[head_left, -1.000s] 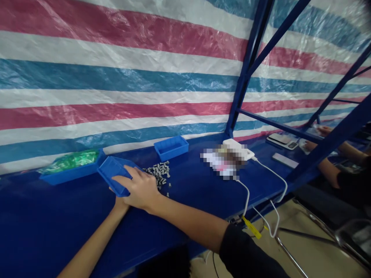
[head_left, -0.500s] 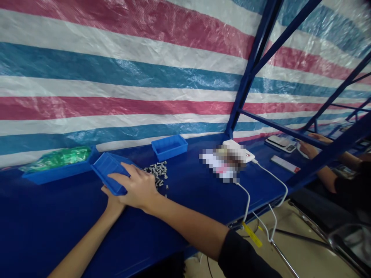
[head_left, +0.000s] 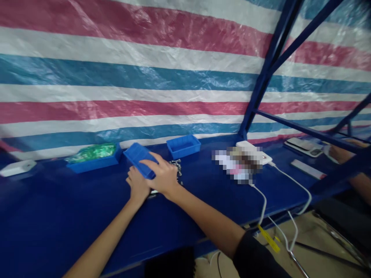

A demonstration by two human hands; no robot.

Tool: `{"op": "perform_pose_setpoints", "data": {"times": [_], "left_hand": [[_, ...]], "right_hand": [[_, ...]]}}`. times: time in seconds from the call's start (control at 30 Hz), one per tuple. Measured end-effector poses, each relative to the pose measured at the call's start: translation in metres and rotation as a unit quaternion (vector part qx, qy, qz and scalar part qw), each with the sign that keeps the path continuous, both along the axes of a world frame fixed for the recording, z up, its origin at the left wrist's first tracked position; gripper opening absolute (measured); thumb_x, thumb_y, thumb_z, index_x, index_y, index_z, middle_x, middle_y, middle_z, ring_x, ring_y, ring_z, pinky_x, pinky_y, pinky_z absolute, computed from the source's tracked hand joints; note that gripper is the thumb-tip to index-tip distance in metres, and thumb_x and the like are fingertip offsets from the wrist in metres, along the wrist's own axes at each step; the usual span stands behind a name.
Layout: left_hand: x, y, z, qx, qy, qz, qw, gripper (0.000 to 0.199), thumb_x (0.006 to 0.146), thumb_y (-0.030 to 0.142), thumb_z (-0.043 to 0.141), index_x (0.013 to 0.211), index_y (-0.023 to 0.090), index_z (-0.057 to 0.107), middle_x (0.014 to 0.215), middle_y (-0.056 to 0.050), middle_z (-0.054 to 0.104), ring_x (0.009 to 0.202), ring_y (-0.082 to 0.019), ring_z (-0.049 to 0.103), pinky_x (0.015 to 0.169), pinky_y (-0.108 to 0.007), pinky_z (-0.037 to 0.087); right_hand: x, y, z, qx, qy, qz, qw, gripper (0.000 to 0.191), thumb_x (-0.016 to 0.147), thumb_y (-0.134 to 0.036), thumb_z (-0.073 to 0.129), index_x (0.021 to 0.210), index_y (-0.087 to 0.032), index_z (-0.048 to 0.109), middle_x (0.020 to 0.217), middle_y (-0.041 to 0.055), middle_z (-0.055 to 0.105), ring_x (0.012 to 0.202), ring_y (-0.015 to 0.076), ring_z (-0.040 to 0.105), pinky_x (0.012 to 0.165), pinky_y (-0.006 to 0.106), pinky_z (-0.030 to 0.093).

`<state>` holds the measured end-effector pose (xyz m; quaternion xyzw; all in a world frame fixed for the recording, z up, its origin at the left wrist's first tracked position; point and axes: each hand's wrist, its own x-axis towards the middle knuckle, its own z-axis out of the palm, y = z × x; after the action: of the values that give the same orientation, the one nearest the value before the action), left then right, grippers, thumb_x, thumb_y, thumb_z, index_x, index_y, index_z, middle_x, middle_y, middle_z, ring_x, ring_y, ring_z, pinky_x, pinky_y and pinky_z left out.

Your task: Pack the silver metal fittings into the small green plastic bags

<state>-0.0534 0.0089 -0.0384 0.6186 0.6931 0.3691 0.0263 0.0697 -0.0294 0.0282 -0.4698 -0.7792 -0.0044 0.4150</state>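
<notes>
Fingers [head_left: 149,164] of the right hand [head_left: 165,175] reach across a tilted blue bin [head_left: 135,155], and we see them parted, well short of a fist, gripping its near right side. The left hand [head_left: 139,187] sits lower, against the bin's near end, its fingers bent and partly hidden; we cannot tell whether they grasp the bin or only touch it. The two hands meet or overlap at the wrists' side of the bin. We find the bin over the surface [head_left: 72,208], between a longer blue tray [head_left: 94,166] filled with green wrapped material [head_left: 97,152] and a pile of small metal pieces [head_left: 179,166], which the right hand partly covers. Whether the bin's bottom rests on the surface, we cannot tell. Just beyond the pile stands a second blue bin [head_left: 185,150], upright, near the striped sheet [head_left: 130,90]. Farther right we see a blurred patch beside a white box [head_left: 246,146] with a cable [head_left: 292,181], then a scale [head_left: 303,146] near another person's hand [head_left: 340,154].
</notes>
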Motion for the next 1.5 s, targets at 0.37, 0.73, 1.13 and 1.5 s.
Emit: {"op": "perform_pose_setpoints", "data": {"times": [0.37, 0.73, 1.13, 1.5], "left_hand": [[0.012, -0.026, 0.031, 0.019, -0.068, -0.064, 0.995, 0.028, 0.086, 0.036, 0.036, 0.105, 0.019, 0.045, 0.102, -0.008, 0.058, 0.102, -0.025, 0.051, 0.09, -0.047, 0.035], [0.019, -0.042, 0.042, 0.164, 0.132, -0.112, 0.971, 0.046, 0.078, 0.019, 0.049, 0.124, 0.019, 0.043, 0.132, -0.016, 0.037, 0.124, -0.03, 0.033, 0.095, -0.046, 0.03], [-0.023, 0.035, 0.113, 0.147, 0.319, -0.223, 0.909, 0.034, 0.086, 0.012, 0.034, 0.102, 0.022, 0.062, 0.102, -0.007, 0.06, 0.098, -0.02, 0.051, 0.095, -0.039, 0.03], [-0.031, 0.099, 0.074, -0.056, 0.334, -0.198, 0.92, 0.047, 0.069, -0.003, 0.04, 0.104, 0.02, 0.063, 0.1, -0.009, 0.064, 0.098, -0.019, 0.055, 0.082, -0.027, 0.041]], "right_hand": [[0.008, -0.007, 0.014, -0.043, 0.11, -0.051, 0.992, 0.039, 0.074, -0.027, 0.053, 0.112, -0.031, 0.059, 0.127, -0.0023, 0.052, 0.098, 0.017, 0.059, 0.08, 0.027, 0.049], [0.023, 0.03, 0.009, -0.062, 0.383, -0.045, 0.921, 0.033, 0.078, -0.031, 0.045, 0.105, -0.018, 0.059, 0.105, 0.0063, 0.064, 0.095, 0.0188, 0.059, 0.086, 0.033, 0.045], [0.048, 0.043, 0.009, -0.078, 0.33, -0.035, 0.94, 0.048, 0.082, -0.045, 0.043, 0.123, -0.02, 0.047, 0.116, 0.0094, 0.058, 0.101, 0.0193, 0.056, 0.084, 0.033, 0.043], [0.062, 0.051, -0.013, -0.157, 0.017, -0.242, 0.957, 0.035, 0.078, -0.029, 0.054, 0.11, -0.014, 0.058, 0.126, 0.0193, 0.046, 0.125, 0.0323, 0.031, 0.097, 0.068, 0.009]]}}
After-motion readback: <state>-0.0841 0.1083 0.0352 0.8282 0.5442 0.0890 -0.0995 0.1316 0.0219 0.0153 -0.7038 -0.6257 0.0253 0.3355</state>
